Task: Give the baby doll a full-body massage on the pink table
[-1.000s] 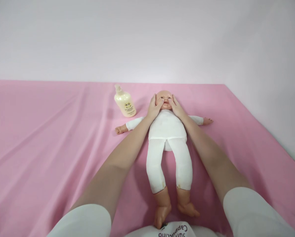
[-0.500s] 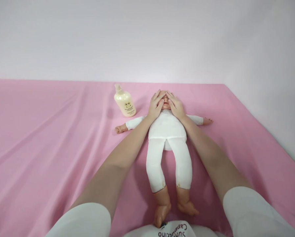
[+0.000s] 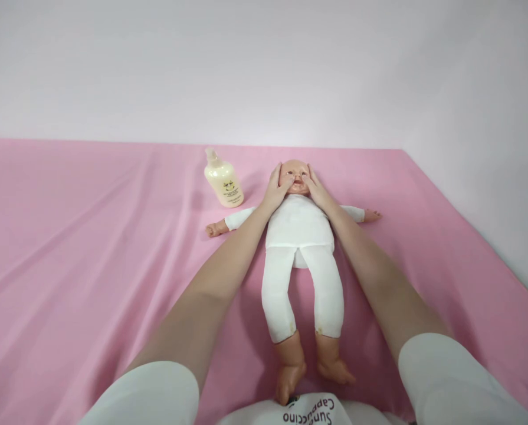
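A baby doll in white clothes lies on its back on the pink sheet, arms spread, feet toward me. My left hand rests against the left side of the doll's face, fingers spread and thumb near the nose. My right hand lies against the right cheek in the same way. The doll's forehead and eyes show between my hands. Neither hand grips anything.
A cream lotion bottle with a pump top stands on the sheet just left of the doll's head. A pale wall runs behind the sheet and along its right edge. My white sleeves fill the bottom corners.
Half a second ago my fingers covered the doll's eyes and forehead. Both hands have slid down and outward to the cheeks, uncovering the face.
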Motion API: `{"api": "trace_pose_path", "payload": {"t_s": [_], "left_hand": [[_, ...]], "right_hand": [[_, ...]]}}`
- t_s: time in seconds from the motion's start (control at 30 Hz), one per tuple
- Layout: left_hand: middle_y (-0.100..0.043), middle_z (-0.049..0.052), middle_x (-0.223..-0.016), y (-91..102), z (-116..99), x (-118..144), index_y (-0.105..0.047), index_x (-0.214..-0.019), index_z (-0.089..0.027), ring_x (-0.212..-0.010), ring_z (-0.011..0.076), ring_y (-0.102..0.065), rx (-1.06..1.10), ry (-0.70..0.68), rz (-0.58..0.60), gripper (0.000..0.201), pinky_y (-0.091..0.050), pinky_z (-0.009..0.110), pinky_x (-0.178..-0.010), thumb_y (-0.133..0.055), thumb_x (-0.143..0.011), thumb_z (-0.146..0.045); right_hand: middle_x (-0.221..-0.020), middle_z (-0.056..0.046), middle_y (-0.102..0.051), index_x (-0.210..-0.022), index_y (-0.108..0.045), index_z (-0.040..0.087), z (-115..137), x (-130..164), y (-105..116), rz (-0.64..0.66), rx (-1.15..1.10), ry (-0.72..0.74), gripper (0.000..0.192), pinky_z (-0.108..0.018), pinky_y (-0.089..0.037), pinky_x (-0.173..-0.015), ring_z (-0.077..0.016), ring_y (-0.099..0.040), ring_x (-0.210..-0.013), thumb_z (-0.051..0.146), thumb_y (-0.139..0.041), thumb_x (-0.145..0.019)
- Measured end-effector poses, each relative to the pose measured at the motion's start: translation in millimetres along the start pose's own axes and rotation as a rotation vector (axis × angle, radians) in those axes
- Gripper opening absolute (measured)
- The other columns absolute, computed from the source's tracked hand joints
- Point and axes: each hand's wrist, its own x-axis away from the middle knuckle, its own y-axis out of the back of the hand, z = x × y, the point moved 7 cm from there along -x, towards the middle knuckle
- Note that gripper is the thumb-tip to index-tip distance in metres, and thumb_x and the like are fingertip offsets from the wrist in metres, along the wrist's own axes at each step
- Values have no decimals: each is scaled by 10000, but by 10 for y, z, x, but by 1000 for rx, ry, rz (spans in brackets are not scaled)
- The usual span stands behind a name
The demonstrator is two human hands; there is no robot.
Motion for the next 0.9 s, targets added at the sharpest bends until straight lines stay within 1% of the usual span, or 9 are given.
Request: {"api": "trace_pose_path", "payload": {"t_s": [0.1,0.23,0.3,0.4,0.53,0.6,0.67,0.77,0.9], "left_hand": [[-312,164,-1660,-7,110,-11,-335,-1579,-162,-1556,313,-283,42,103,-4,942,-238,428,-1290,-675,-848,-648],[-321,155,-1658,-4,151,-18,-351,-1575,-175,-1559,312,-277,37,81,-19,915,-225,428,-1296,-646,-864,-670],[-334,146,-1655,-1,114,-19,-373,-1568,-182,-1556,300,-286,23,4,-23,885,-215,416,-1300,-599,-884,-695],[-375,134,-1637,7,-34,-4,-448,-1531,-203,-1543,284,-323,-18,-189,-25,812,-207,421,-1301,-514,-914,-728],[-439,124,-1601,8,-249,49,-556,-1455,-232,-1516,276,-380,-144,-379,-11,693,-222,469,-1291,-411,-969,-705],[-454,119,-1591,-4,-317,73,-566,-1448,-235,-1511,269,-388,-200,-419,9,652,-214,483,-1293,-394,-992,-668],[-454,117,-1592,-15,-341,86,-563,-1452,-230,-1514,264,-383,-224,-431,23,641,-204,481,-1297,-400,-996,-650],[-419,128,-1612,-8,-270,69,-536,-1473,-207,-1529,271,-355,-184,-366,8,695,-211,460,-1298,-447,-966,-675],[-386,194,-1616,25,11,15,-428,-1537,-122,-1526,324,-350,-61,-69,-53,888,-248,448,-1288,-590,-882,-700]], "right_hand": [[-1687,-70,-287,-1637,-173,147,-23,10,26,-47,48,-56,942,-418,-180,-1319,-231,-236,-1588,697,-454,-926],[-1596,-98,-462,-1566,-387,154,63,44,54,-94,171,35,855,-473,-261,-1292,-280,-380,-1528,721,-427,-927],[-1531,-126,-542,-1529,-452,137,116,75,64,-115,241,103,844,-492,-315,-1265,-310,-449,-1483,732,-394,-933],[-1493,-158,-575,-1542,-430,108,194,119,73,-141,335,191,872,-500,-357,-1240,-337,-490,-1449,734,-354,-941],[-1603,-87,-453,-1547,-438,162,373,169,9,-92,431,401,777,-430,-271,-1300,-267,-391,-1522,675,-295,-980],[-1611,-56,-444,-1526,-473,181,440,186,-30,-52,453,483,717,-406,-217,-1324,-225,-350,-1544,626,-265,-1004],[-1606,-59,-452,-1521,-481,175,460,184,-38,-41,449,505,706,-399,-202,-1329,-211,-344,-1547,607,-254,-1012],[-1612,-81,-439,-1560,-417,163,371,137,5,-72,397,392,760,-424,-249,-1309,-239,-348,-1545,652,-290,-992],[-1541,-160,-521,-1589,-341,103,113,70,74,-121,351,81,925,-501,-305,-1270,-326,-411,-1504,757,-341,-934]]}}
